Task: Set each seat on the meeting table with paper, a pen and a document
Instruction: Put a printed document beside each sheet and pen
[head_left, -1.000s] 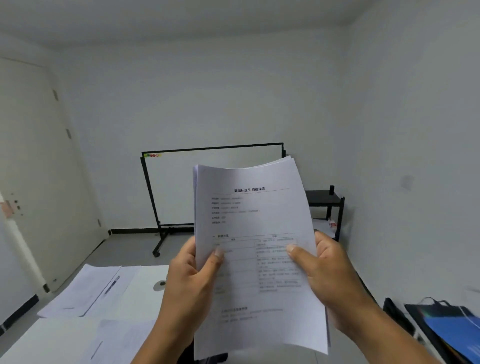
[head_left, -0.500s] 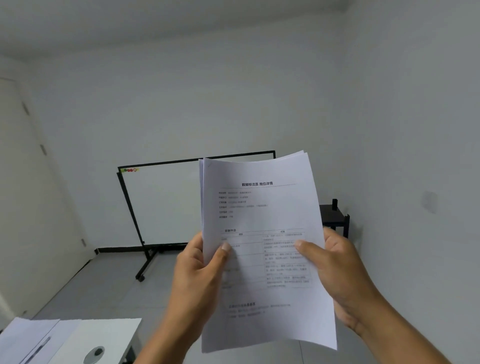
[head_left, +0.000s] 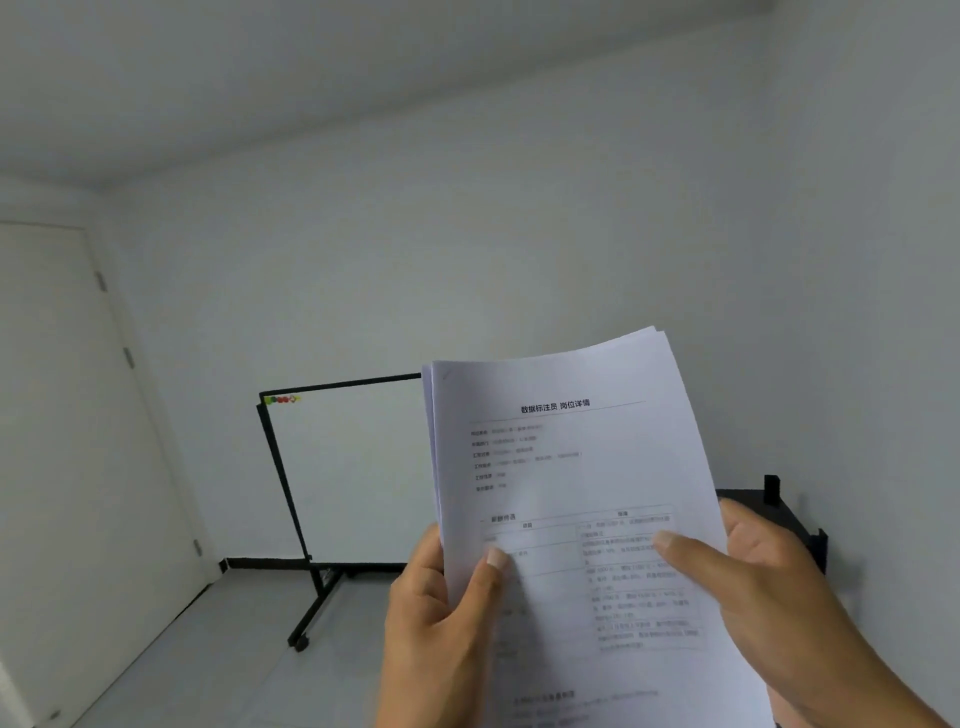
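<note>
A: How far along is the seat-setting, judging from this view?

B: Hard to say. The meeting counter is out of view, so no set seat, pen or blank paper can be checked. What shows is a stack of documents (head_left: 566, 467) held up in the air, in front of the whiteboard (head_left: 353, 478) and overlapping its right edge. That suggests the person is at the stage of separating one document from the stack, with laying it down not yet done.

A: And the hands?

B: The left hand (head_left: 441, 613) grips the stack's lower left edge, thumb across the front sheet and fingers curled behind. The right hand (head_left: 769, 597) holds the lower right side, its thumb pressed on the printed face and the remaining fingers behind the paper.

A: Counts?

B: One stack, several sheets thick; the fanned top corner shows at least three or four edges, but the exact number cannot be told. One whiteboard on a wheeled stand, with a small cluster of coloured magnets (head_left: 280, 399) at its top left corner. One black shelf (head_left: 779, 514) to the right of the whiteboard, partly hidden behind the stack. One door (head_left: 62, 415) well to the whiteboard's left. Pens: none in view
</note>
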